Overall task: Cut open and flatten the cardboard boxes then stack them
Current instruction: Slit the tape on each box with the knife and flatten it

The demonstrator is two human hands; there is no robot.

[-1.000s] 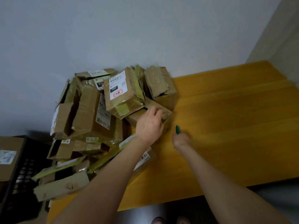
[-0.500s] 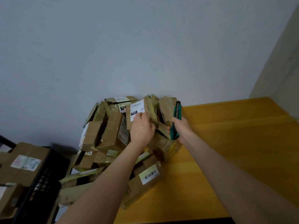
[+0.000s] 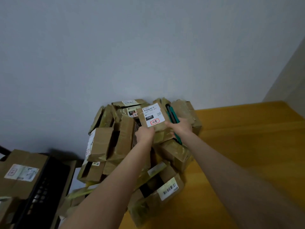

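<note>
A heap of taped brown cardboard boxes (image 3: 112, 146) is piled against the wall at the left end of a yellow wooden table (image 3: 247, 146). At the top of the heap sits a small box with a white label marked 060 (image 3: 152, 116). My left hand (image 3: 145, 135) grips its lower left corner. My right hand (image 3: 180, 127) holds its right side while also gripping a green utility knife (image 3: 171, 116), which lies along the box's right edge with its tip pointing up.
A black plastic crate (image 3: 41, 187) holding more labelled cardboard boxes (image 3: 21, 174) stands at the lower left, beside the table. A grey wall rises behind the heap. Bare yellow tabletop stretches to the right.
My left hand left a lower box and took the labelled 060 box. My right hand lifted the green knife off the table and came to the box's right side. The camera tilted up.
</note>
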